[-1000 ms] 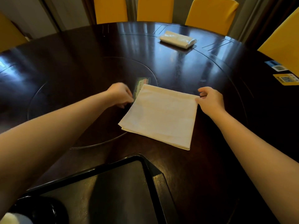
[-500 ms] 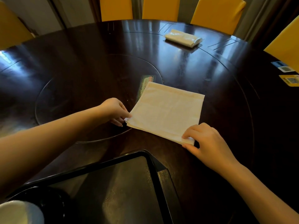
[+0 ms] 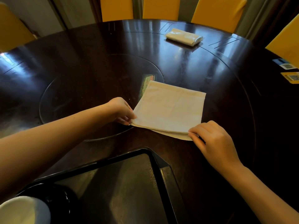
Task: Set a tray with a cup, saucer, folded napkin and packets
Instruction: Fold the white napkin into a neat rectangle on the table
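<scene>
Cup [image 3: 21, 210]: white, bottom-left corner, cropped by the frame edge. It sits on a dark saucer [image 3: 61, 194] at the near-left end of the tray [image 3: 129, 191]; shadow hides detail. The tray is black, rimmed, on the near table [image 3: 226, 97] edge.

Both forearms are bare and reach forward over the tray's sides, converging on the napkin [image 3: 171, 109].

Left hand [image 3: 120, 110]: knuckles up, fingertips pinching the napkin's near-left corner, layers slightly lifted there.
Right hand [image 3: 212, 138]: back of the hand to camera, fingers curled, thumb and fingertips pinching the near-right corner at the stacked edges.

The napkin is cream cloth folded to a square, lying flat on the dark round table just beyond the tray, not on it. Its far-left corner overlaps the glass turntable [image 3: 64, 94] and partly covers a green card [image 3: 146, 81] there.

Farther out: a wrapped tissue pack [image 3: 183, 37] near the far edge and small cards [image 3: 289, 71] at the right edge. Yellow chairs [image 3: 160, 7] ring the table.
</scene>
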`<state>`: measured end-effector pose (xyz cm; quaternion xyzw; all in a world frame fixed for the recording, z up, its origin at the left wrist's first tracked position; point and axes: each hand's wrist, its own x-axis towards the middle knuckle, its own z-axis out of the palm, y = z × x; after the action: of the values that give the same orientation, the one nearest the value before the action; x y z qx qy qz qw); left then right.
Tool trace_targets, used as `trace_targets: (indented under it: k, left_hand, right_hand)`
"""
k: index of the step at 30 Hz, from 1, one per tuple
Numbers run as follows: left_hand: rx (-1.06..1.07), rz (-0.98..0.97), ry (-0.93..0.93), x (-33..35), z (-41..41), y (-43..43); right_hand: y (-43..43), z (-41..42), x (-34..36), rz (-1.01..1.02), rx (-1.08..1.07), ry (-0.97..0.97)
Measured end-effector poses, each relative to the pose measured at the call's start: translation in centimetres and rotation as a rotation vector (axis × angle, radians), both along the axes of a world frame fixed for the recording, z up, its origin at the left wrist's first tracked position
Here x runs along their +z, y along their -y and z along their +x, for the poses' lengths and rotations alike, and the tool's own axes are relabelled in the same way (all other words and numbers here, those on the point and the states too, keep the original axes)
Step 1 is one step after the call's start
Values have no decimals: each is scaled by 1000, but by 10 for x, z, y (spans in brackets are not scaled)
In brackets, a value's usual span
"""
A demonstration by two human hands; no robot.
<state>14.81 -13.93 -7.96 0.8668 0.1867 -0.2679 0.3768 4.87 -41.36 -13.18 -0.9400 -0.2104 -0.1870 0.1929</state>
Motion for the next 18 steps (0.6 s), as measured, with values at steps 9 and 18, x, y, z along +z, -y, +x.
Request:
trace_targets:
  k: [9, 18]
  left_hand:
    - [16, -38, -26, 2, -1, 2]
    - [-1, -25, -29, -2, -10, 3]
  right_hand:
    - [7, -4, -3, -186, 49, 31]
    - [15, -4, -7, 51, 55, -133]
